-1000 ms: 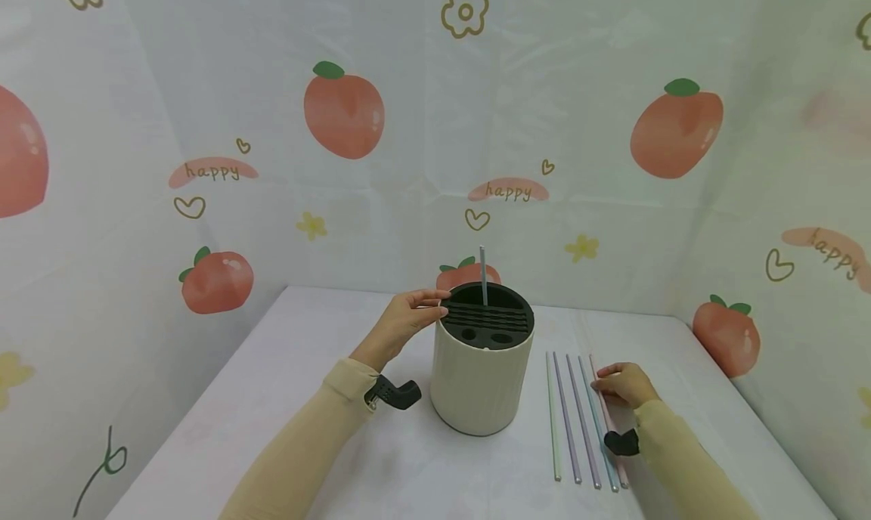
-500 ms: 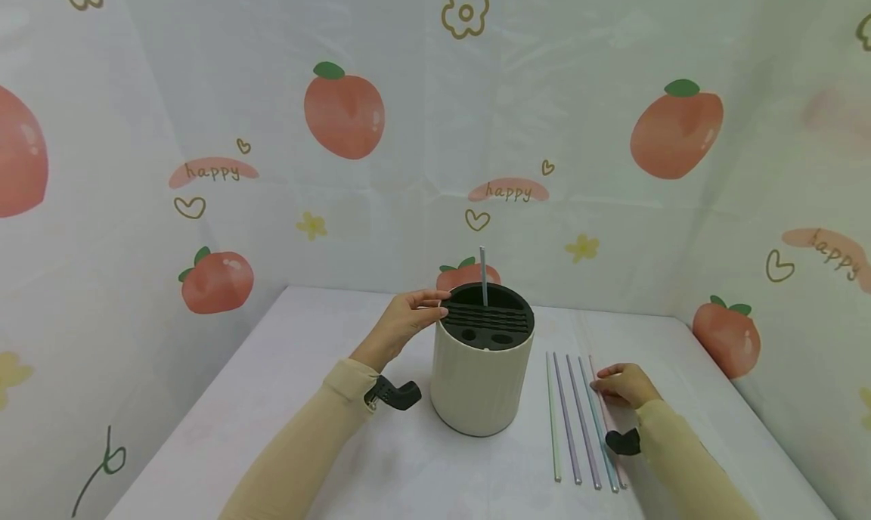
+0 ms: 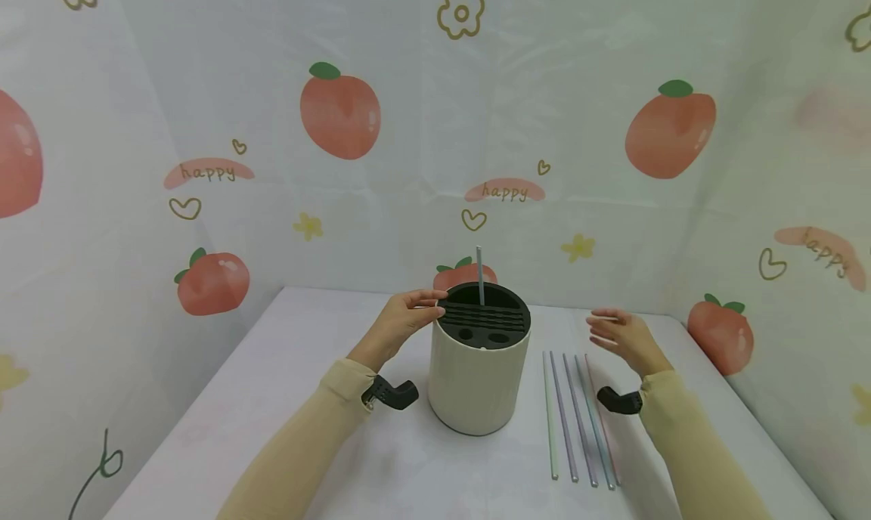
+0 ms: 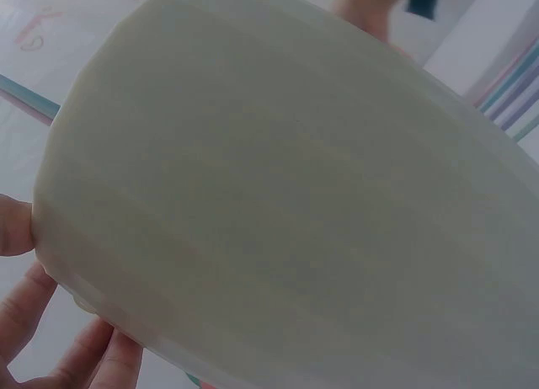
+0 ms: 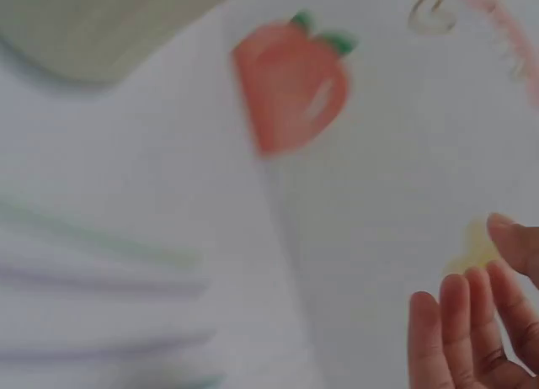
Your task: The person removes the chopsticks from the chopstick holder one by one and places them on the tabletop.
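A cream cylindrical holder [image 3: 478,388] stands upright on the table, its black top insert [image 3: 483,320] showing long slots, two holes and a wide opening at the back. One thin silvery stick [image 3: 480,274] rises from that opening. My left hand [image 3: 401,320] rests on the holder's left rim, thumb and fairly straight fingers touching the edge; its fingertips pass behind the rim in the left wrist view. My right hand [image 3: 629,338] is raised over the table's right side, fingers extended and nothing between them. Several thin coloured sticks [image 3: 577,422] lie side by side near it.
The sticks, green, purple, blue and pink, run lengthwise right of the holder. White cloth [image 3: 408,127] printed with peaches and flowers hangs behind and at both sides of the white table [image 3: 395,475]. Black wrist cameras [image 3: 390,393] stick out from both sleeves.
My right hand has lifted off the pink stick and moved away toward the back, its fingers spreading; the sticks remain on the table. The left hand and holder have stayed in place.
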`<state>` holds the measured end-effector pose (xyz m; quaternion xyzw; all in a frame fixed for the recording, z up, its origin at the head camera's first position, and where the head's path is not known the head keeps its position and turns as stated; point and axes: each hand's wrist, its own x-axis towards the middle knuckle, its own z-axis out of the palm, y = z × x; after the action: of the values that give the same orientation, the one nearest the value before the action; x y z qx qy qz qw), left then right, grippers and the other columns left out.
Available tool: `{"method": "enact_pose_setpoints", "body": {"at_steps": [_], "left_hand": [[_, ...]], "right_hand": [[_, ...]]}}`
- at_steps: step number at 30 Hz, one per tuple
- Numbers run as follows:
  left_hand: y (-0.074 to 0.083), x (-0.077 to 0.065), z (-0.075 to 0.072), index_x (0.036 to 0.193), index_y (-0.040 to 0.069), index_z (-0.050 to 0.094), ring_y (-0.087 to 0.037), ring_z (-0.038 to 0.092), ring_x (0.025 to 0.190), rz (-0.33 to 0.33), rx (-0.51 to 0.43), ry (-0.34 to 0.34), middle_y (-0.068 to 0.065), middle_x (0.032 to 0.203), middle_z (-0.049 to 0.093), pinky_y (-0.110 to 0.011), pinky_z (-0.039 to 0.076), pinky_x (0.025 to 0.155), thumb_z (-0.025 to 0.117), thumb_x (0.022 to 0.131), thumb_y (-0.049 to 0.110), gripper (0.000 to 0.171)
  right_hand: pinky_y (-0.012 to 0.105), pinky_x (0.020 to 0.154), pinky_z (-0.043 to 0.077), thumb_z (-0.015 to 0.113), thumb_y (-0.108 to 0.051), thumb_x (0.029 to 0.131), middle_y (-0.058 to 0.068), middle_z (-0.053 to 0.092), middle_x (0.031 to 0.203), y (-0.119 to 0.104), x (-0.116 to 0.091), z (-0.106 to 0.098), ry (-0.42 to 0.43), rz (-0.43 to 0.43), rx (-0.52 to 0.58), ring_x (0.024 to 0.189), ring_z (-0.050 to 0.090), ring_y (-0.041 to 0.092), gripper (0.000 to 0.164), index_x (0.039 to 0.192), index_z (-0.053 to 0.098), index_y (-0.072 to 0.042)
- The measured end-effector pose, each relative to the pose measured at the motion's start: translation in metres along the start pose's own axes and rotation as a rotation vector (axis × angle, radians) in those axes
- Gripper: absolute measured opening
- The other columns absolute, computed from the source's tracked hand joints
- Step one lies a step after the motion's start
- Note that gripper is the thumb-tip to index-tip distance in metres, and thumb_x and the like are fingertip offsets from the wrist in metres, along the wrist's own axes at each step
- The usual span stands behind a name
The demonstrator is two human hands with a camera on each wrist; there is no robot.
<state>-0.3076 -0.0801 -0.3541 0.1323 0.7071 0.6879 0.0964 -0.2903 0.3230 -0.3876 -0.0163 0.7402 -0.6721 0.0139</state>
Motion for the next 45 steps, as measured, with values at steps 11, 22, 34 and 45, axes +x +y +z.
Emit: {"method": "enact_pose_setpoints", "body": {"at_steps": [11,22,34,45], "left_hand": [[0.001,-0.001,0.0,0.126,0.003,0.062,-0.028,0.045,0.125,0.0,-0.023,0.006,-0.016,0.134,0.048,-0.037,0.043,0.108,0.064,0.091,0.004,0.035],[0.002,-0.002,0.001,0.126,0.001,0.062,-0.028,0.046,0.125,0.009,-0.03,0.003,-0.016,0.133,0.048,-0.037,0.043,0.107,0.063,0.091,0.003,0.035],[0.0,0.0,0.0,0.127,0.002,0.061,-0.028,0.045,0.126,0.011,-0.022,-0.009,-0.016,0.133,0.048,-0.036,0.044,0.107,0.063,0.091,0.004,0.037],[0.001,0.001,0.001,0.127,0.001,0.061,-0.027,0.045,0.126,0.005,-0.026,-0.009,-0.016,0.133,0.048,-0.034,0.044,0.107,0.063,0.091,0.004,0.036]], "right_hand": [[0.022,0.087,0.055,0.065,-0.004,0.091,-0.002,0.059,0.1,-0.089,0.016,0.092,-0.023,-0.294,0.19,0.092,0.061,0.007,0.015,0.101,0.062,-0.014],[0.025,0.086,0.056,0.07,-0.011,0.089,0.001,0.063,0.104,-0.098,0.019,0.149,-0.09,-0.329,-0.046,0.097,0.066,0.008,0.021,0.109,0.063,-0.01],[0.024,0.079,0.054,0.074,-0.017,0.086,0.006,0.064,0.107,-0.096,0.019,0.163,-0.091,-0.312,-0.212,0.097,0.067,0.014,0.032,0.111,0.062,-0.002],[0.022,0.076,0.055,0.071,-0.011,0.088,0.008,0.063,0.102,-0.095,0.021,0.167,-0.097,-0.331,-0.225,0.093,0.067,0.019,0.025,0.107,0.061,0.001]]}}
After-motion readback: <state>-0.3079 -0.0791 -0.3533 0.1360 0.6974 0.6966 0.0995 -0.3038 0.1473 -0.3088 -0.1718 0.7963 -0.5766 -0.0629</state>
